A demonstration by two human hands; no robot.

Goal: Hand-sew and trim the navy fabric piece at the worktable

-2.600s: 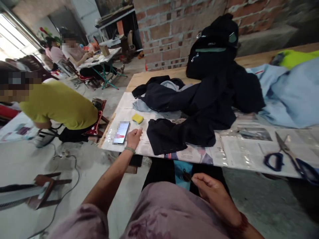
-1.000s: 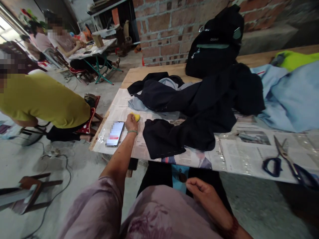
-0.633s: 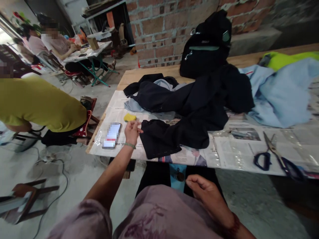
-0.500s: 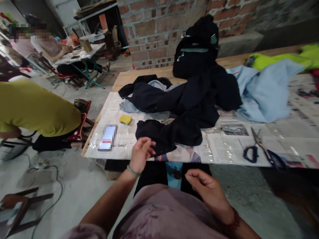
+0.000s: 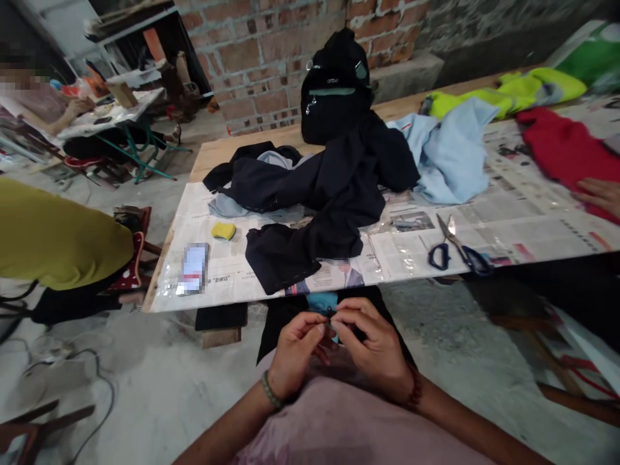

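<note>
Left hand [image 5: 296, 352] and right hand [image 5: 375, 342] of the person, brought together above the lap, just off the near edge of the worktop [image 5: 214, 152]. On each, thumb and forefinger are drawn together, and both pinches appear to close on a small dark piece [image 5: 330, 312], largely masked by the fingertips; its exact form cannot be told. Blue cloth [image 5: 322, 301] shows directly behind the fingertips, below the worktop's edge.

Handling (judged): so small a piece should weigh almost nothing and slip easily from the fingers; whether it is stiff or soft cannot be read at this scale. It is best taken at its rim, between the tips of thumb and forefinger, one side steadied while the other is worked.

Surroundings: newspaper [image 5: 185, 205] covers much of the worktop. Dark cloth [image 5: 320, 184] lies rumpled upon it beyond the hands, soft and limp in appearance. Left of the cloth are a yellow pad [image 5: 223, 230] and, nearer the edge, a phone [image 5: 193, 268]; to the right, scissors [image 5: 454, 241] lie with blades parted. At far right, another person's hand [image 5: 601, 195] rests on red cloth [image 5: 564, 142].
</note>
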